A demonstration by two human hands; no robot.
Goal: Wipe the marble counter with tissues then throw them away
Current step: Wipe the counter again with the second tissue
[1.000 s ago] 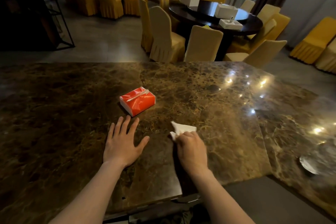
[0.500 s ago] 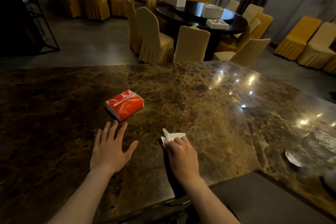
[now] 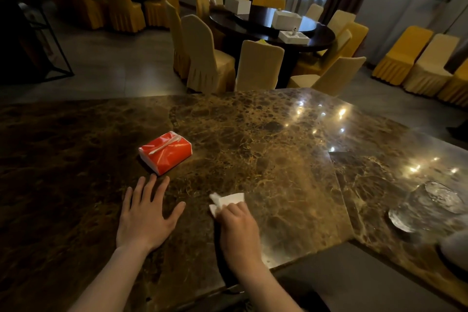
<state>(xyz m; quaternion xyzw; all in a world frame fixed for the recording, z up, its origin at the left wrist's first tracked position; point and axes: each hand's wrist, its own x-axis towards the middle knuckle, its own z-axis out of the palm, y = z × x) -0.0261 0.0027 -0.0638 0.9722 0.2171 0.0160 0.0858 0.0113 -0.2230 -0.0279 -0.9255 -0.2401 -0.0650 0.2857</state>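
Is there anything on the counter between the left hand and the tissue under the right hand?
No. In the head view, only bare marble counter lies between the left hand and the tissue under the right hand.

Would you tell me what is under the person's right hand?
A white tissue pressed on the marble counter; its far part sticks out past the right hand, the rest is covered.

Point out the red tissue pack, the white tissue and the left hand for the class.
red tissue pack (image 3: 166,152), head view, top face.
white tissue (image 3: 228,199), head view, exposed part.
left hand (image 3: 147,215), head view, back.
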